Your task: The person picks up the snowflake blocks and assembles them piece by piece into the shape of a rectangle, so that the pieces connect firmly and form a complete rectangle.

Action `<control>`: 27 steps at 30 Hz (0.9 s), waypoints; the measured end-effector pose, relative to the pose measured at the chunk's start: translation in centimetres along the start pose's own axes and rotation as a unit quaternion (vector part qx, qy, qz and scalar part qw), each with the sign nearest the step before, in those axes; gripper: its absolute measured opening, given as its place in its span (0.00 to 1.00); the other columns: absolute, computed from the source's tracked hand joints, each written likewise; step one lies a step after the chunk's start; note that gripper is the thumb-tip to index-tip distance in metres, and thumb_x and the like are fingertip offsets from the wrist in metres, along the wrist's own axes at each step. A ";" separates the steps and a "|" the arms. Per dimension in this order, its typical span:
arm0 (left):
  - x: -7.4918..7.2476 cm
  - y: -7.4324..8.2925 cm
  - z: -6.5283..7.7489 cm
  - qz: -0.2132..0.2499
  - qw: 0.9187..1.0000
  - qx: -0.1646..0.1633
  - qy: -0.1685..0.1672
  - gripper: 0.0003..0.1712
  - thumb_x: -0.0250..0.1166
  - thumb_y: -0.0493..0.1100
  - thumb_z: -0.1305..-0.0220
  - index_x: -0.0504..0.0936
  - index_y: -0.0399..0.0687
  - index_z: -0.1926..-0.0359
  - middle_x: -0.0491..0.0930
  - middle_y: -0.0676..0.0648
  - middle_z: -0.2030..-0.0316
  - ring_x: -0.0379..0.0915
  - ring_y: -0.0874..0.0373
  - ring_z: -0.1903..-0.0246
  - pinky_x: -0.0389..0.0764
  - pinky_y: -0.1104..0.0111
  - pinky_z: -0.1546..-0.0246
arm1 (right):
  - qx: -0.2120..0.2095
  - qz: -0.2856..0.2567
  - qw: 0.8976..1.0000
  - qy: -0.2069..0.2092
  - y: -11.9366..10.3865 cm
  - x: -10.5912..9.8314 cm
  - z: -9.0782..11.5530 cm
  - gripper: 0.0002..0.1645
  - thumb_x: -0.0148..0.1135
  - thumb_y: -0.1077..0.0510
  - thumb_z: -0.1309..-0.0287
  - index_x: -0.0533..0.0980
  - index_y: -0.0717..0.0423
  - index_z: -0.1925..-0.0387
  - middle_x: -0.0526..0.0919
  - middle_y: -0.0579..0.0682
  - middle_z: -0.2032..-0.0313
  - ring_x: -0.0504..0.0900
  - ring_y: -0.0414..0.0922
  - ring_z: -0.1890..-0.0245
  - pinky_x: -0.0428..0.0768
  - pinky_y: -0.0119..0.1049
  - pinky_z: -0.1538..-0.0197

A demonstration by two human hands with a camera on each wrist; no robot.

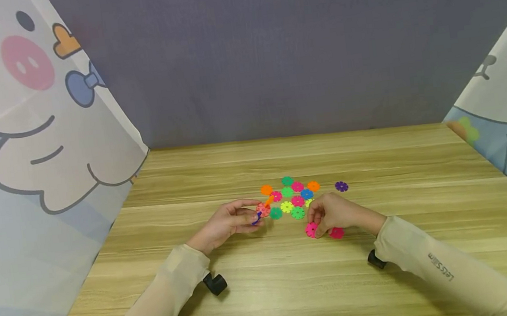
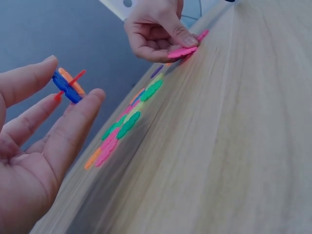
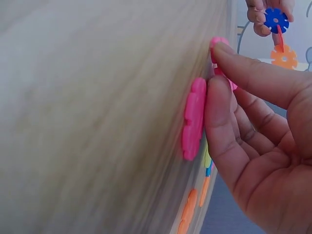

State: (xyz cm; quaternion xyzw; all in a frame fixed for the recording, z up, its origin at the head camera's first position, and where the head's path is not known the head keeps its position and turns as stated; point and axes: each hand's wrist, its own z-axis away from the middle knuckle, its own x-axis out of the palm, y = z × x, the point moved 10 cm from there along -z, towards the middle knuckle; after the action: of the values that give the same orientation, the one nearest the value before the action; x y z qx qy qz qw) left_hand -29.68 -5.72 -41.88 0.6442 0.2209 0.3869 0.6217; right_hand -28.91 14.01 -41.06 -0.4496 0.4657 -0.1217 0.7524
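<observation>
My left hand pinches a small group of joined notched plastic discs above the table. In the right wrist view this group shows a blue disc, an orange disc and a red disc set edge-on between them. My right hand pinches a pink disc between thumb and fingertips, low over the tabletop. A second pink disc lies flat on the wood beside those fingers. Part of the held pink disc is hidden behind the fingertips.
Between and beyond the hands, several loose discs lie in a cluster, among them a green disc, a yellow disc and an orange disc. A purple disc lies apart to the right. A grey wall rises behind the wooden table.
</observation>
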 end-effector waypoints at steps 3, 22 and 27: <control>0.1 -0.1 -0.1 0.000 1.000 -0.001 -0.002 0.27 0.57 0.25 0.33 0.67 0.27 0.33 0.83 0.42 0.56 0.83 0.47 0.54 0.80 0.54 0.48 | 0.000 -0.011 1.000 -0.002 0.1 0.0 0.1 0.10 0.75 0.73 0.58 0.81 0.63 0.72 0.80 0.47 0.79 0.80 0.42 0.82 0.84 0.37 0.77; 0.1 -0.6 -0.6 0.003 1.000 -0.014 -0.002 0.28 0.58 0.28 0.32 0.67 0.27 0.33 0.84 0.45 0.55 0.84 0.49 0.55 0.80 0.54 0.48 | 0.006 -0.133 0.991 0.021 0.6 -1.1 0.2 0.07 0.67 0.72 0.44 0.82 0.75 0.63 0.85 0.59 0.75 0.85 0.48 0.77 0.87 0.44 0.70; 0.2 -0.5 -0.7 -0.004 1.000 -0.010 -0.003 0.26 0.58 0.30 0.31 0.68 0.27 0.33 0.84 0.46 0.54 0.84 0.51 0.57 0.81 0.55 0.49 | 0.029 -0.180 0.982 0.049 1.1 -1.6 0.0 0.11 0.64 0.72 0.42 0.79 0.78 0.58 0.85 0.59 0.72 0.86 0.47 0.75 0.87 0.43 0.67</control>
State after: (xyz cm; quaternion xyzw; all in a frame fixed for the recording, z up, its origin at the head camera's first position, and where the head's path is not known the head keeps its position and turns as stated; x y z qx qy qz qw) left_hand -30.00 -5.08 -42.38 0.6381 0.2178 0.3843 0.6307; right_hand -30.03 15.59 -41.05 -0.4980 0.4096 -0.2905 0.7070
